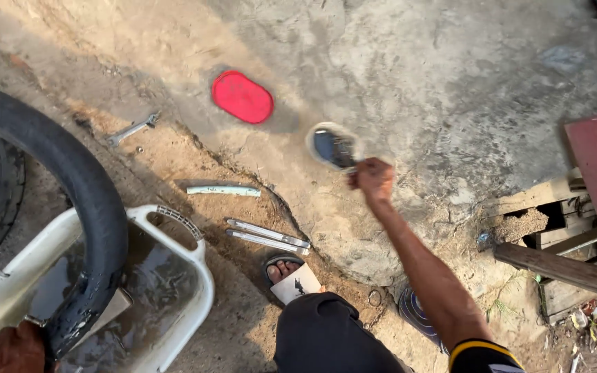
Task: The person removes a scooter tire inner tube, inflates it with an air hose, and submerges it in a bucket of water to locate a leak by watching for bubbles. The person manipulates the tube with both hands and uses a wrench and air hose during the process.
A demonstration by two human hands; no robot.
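I see the black inner tube (84, 207) arcing from the left down into the white water-filled basin (198, 276) — my left hand (7, 351) grips its wet lower end at the basin's rim. My right hand (373, 179) is stretched out over the concrete, fingers closed on a small round tin (333, 146), just right of the red oval lid (242, 97).

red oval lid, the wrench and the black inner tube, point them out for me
red oval lid (242, 97), head view, middle of its flat top
wrench (133, 128), head view, middle of its metal shaft
black inner tube (84, 190), head view, outer curve of the rubber above the white tub
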